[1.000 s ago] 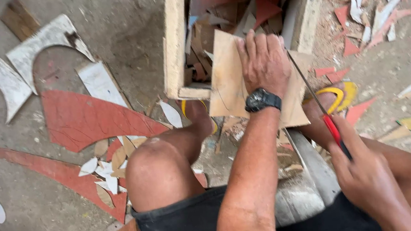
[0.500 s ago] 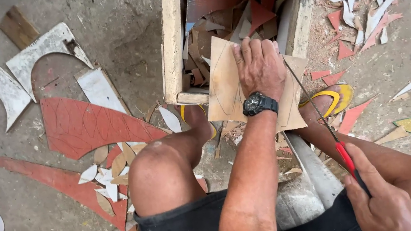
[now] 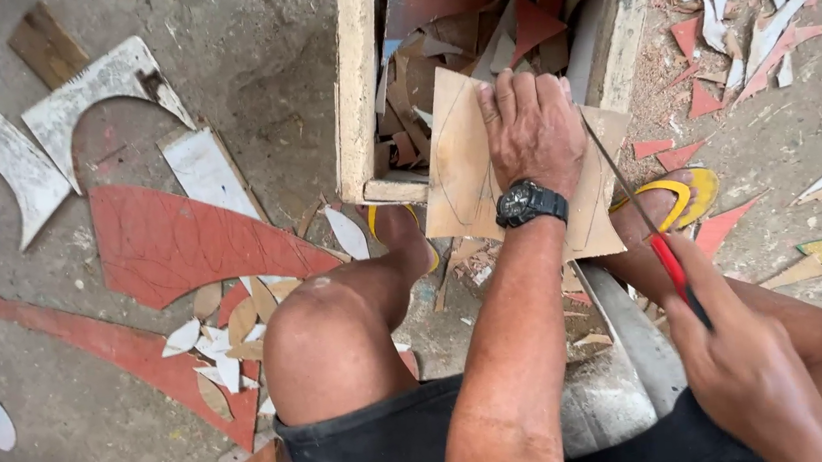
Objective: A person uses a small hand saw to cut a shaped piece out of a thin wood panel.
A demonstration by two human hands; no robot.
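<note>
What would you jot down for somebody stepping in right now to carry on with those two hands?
Left hand: pressed flat on the tan sheet, pinning it on the wooden box edge.
Right hand: gripping the red-handled saw; its thin blade meets the sheet's right edge.
Done: curved lines marked on the sheet; offcuts fill the box and litter the floor.
Left: the marked sheet looks mostly uncut.

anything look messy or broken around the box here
Yes: cut scraps litter the floor by the knee, and more offcuts lie right of the wooden box. The left hand presses the board; nothing else stands out.
</note>
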